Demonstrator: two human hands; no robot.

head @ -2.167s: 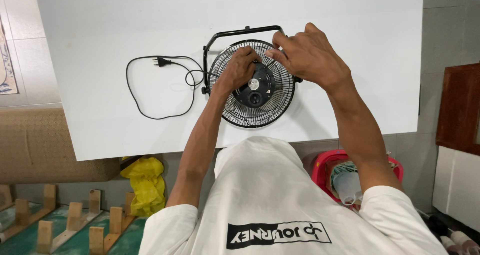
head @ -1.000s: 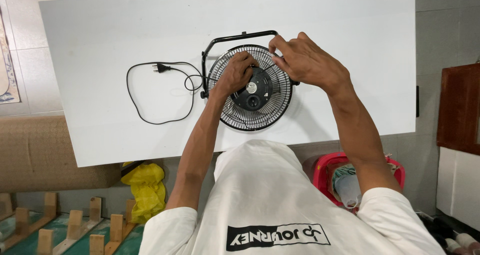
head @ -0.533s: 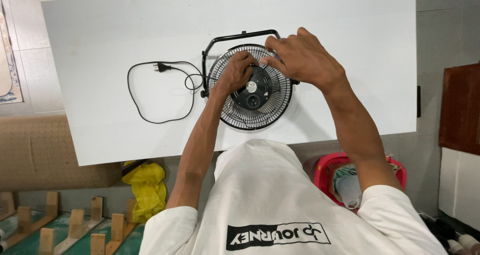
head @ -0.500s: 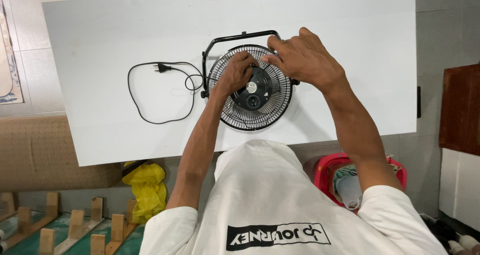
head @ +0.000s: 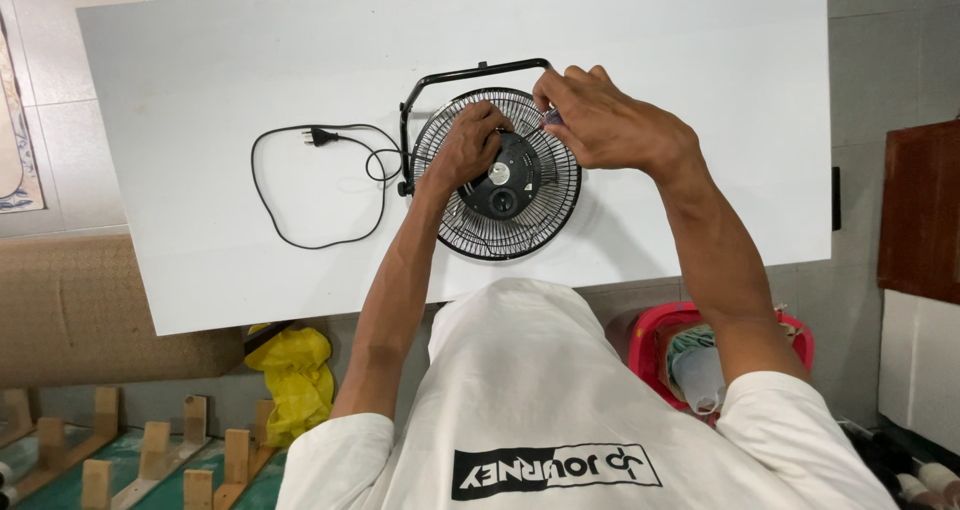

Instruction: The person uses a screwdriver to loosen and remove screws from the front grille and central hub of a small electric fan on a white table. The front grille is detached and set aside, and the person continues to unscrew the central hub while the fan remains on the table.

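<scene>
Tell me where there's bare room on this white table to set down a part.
The white table is bare right of the fan, and along the far edge behind its black stand. Left of the fan, the power cord crowds the middle; beyond it is bare.
</scene>
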